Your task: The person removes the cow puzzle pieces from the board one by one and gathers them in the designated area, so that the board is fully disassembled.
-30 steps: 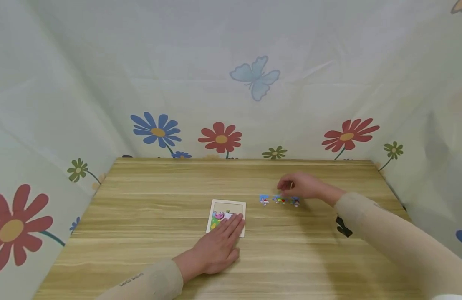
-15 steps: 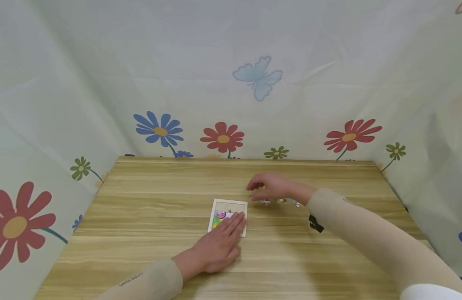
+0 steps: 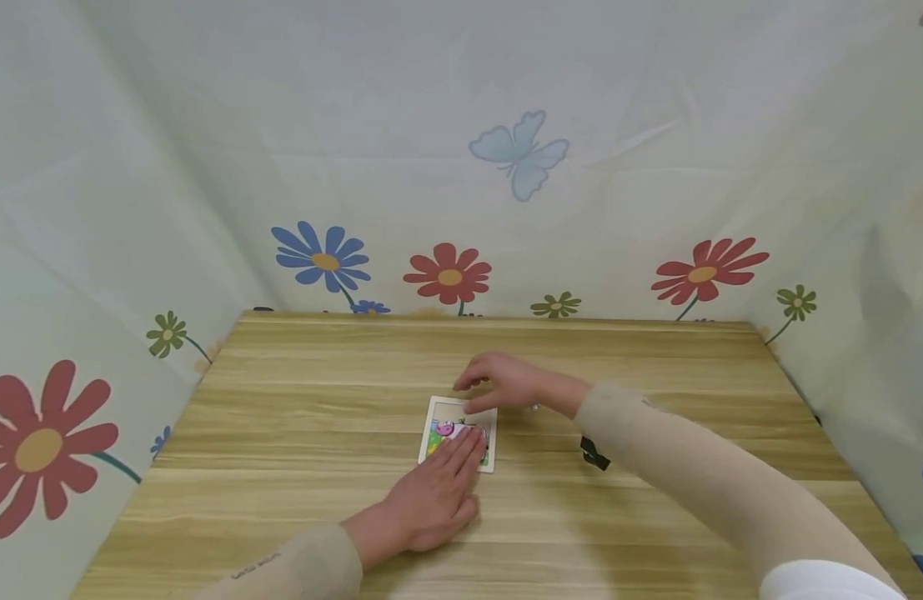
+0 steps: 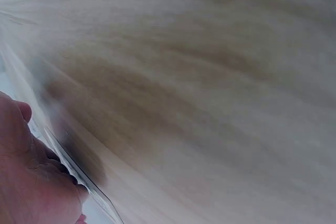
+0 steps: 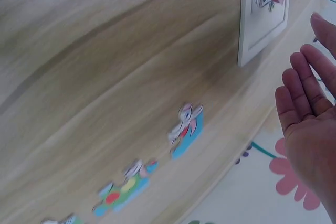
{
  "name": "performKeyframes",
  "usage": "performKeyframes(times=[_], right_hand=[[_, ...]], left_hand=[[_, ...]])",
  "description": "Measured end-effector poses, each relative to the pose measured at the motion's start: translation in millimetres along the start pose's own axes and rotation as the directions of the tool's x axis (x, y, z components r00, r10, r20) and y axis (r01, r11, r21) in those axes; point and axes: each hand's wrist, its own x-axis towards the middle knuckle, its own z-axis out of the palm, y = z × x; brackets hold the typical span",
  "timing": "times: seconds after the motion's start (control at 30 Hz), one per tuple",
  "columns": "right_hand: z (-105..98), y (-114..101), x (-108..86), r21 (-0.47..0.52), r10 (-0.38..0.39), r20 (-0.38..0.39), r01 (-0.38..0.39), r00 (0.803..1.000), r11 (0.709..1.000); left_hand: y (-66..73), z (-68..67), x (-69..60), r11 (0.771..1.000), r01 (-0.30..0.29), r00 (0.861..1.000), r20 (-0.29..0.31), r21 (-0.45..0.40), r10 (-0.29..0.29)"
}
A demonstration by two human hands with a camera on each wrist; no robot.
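Observation:
My left hand (image 3: 434, 500) rests with straight fingers over the right part of a small white-framed jigsaw puzzle (image 3: 427, 433). The picture inside shows a pink-headed cartoon animal on green and yellow, and the bare tray along the top edge. My right hand (image 3: 506, 382) hovers at the puzzle's upper right corner; in the right wrist view its fingers (image 5: 298, 95) are loosely extended around nothing. Jigsaw pieces lie in a row on the table in that view: a white-and-blue one (image 5: 185, 129), a green-and-blue one (image 5: 123, 187) and one cut off at the bottom edge (image 5: 60, 220).
The wood-grain table (image 3: 341, 367) is enclosed by a pale cloth (image 3: 371, 108) printed with flowers and a butterfly. Under my right forearm hangs a small black object (image 3: 594, 453). The right arm mostly hides the loose pieces in the head view.
From above the loose pieces, my right hand has moved left to the puzzle's top corner. My left hand stays on the puzzle. The head view has shifted slightly.

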Motion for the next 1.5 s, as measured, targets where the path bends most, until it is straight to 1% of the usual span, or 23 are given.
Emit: performKeyframes(times=[0.13, 0.23, 0.43, 0.63, 0.77, 0.9, 1.13, 1.37, 1.5], right_hand=[[9, -1, 8.5, 0.015, -0.044, -0.006, 0.044, 0.999, 0.999], [14, -2, 13.0, 0.017, -0.056, -0.002, 0.056, 0.998, 0.998], [21, -4, 16.4, 0.002, -0.032, 0.016, 0.032, 0.999, 0.999], [27, -3, 17.9, -0.02, -0.056, 0.01, 0.056, 0.998, 0.998], [29, -3, 18.3, -0.038, -0.046, 0.01, 0.047, 0.999, 0.998], [31, -3, 18.6, -0.034, -0.028, 0.016, 0.029, 0.999, 0.999], [33, -5, 19.2, -0.032, -0.033, 0.015, 0.033, 0.999, 0.999], [33, -8, 21.1, -0.031, -0.033, 0.02, 0.034, 0.999, 0.999], [33, -8, 21.0, -0.011, -0.025, 0.028, 0.026, 0.999, 1.0]], left_hand=[[2.6, 1.0, -1.4, 1.0, 0.011, 1.0, -0.014, 0.004, -0.011], [4.7, 0.2, -2.4, 1.0, 0.02, 1.0, -0.017, 0.011, -0.02], [6.7, -0.9, -3.2, 0.999, 0.03, 0.999, -0.017, 0.024, -0.03], [8.7, 1.6, -2.2, 0.998, 0.039, 0.999, -0.031, 0.042, -0.038], [10.4, 3.5, -1.1, 0.998, 0.047, 0.998, -0.036, 0.052, -0.045], [11.5, 5.8, -0.6, 0.997, 0.063, 0.997, -0.038, 0.053, -0.061], [11.0, 13.2, -0.6, 0.995, 0.093, 0.994, -0.056, 0.037, -0.091], [13.7, 10.0, 0.4, 0.993, 0.116, 0.992, -0.048, 0.039, -0.114], [13.3, 11.0, 0.0, 0.993, 0.109, 0.992, -0.07, 0.036, -0.107]])
